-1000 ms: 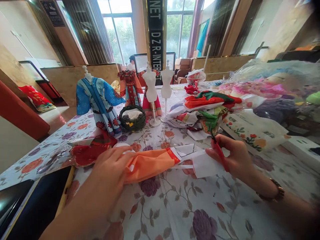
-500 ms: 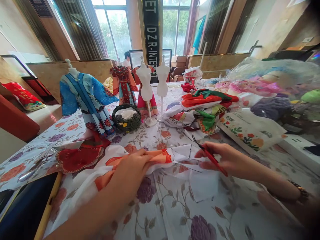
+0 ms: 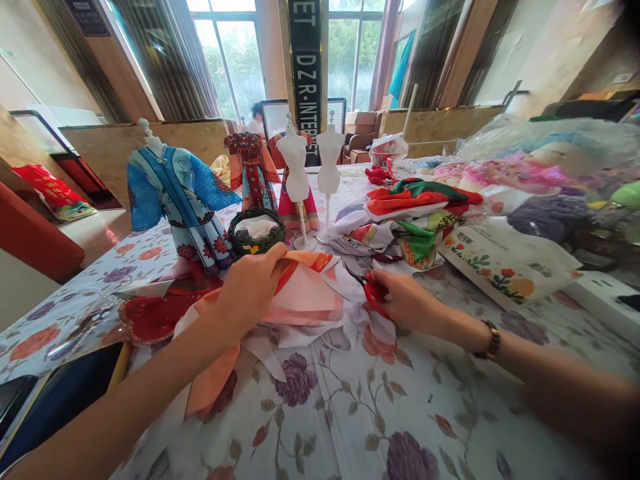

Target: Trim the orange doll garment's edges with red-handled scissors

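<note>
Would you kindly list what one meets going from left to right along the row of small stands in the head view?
Blue robe on its stand → dark woven basket → red patterned robe → bare white mannequin → second bare white mannequin → folded fabric pile.

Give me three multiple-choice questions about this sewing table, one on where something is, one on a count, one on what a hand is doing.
1. Where is the dark woven basket?
A. right of the blue doll dress
B. on the folded fabric pile
C. under the table

2. How many bare white mannequins stand on the table?
A. one
B. two
C. four

3. What is the left hand doing?
A. resting flat on the tablecloth
B. lifting the orange cloth
C. holding the basket

Answers: 1 A, it sits beside the dress hem. 2 B, two undressed forms stand side by side. 3 B, its grip pinches the cloth; the right hand holds red scissors.
</note>
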A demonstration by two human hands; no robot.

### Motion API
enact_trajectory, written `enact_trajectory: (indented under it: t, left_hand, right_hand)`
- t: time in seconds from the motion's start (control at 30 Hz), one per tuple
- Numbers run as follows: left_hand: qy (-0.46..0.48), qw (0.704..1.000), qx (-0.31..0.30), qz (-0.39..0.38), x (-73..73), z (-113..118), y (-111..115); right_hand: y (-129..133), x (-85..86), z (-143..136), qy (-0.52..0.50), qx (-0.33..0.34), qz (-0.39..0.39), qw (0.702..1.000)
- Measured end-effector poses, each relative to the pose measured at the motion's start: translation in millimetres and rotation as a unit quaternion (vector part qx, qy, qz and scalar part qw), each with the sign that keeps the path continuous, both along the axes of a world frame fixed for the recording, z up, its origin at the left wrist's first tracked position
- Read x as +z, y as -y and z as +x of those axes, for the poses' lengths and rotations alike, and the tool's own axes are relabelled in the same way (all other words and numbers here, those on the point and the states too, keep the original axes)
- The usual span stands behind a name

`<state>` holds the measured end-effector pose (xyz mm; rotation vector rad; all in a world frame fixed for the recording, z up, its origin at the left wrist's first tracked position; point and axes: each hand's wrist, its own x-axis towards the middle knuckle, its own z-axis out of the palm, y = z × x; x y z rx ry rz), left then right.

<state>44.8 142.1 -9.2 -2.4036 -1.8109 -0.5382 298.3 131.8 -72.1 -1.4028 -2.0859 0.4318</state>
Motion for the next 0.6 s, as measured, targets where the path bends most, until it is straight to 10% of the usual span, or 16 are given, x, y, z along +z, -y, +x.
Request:
enact_trajectory:
  t: [0.3, 0.47, 0.6]
  left_hand:
    - [-0.04, 0.967, 0.04, 0.248, 52.0, -19, 3]
    - [-0.146, 0.959, -0.205, 0.133, 7.2, -14, 34]
    - [-0.319, 0.892, -0.308, 0.089, -40.7, 11, 63]
  right_hand:
    - [-65, 58.4, -15, -0.08, -0.092, 0.176, 0.977]
    - [-57, 48.3, 13, -0.057, -0.041, 0.117, 0.991]
    - [-32, 23.9, 35, -0.045, -0.028, 0.058, 0.997]
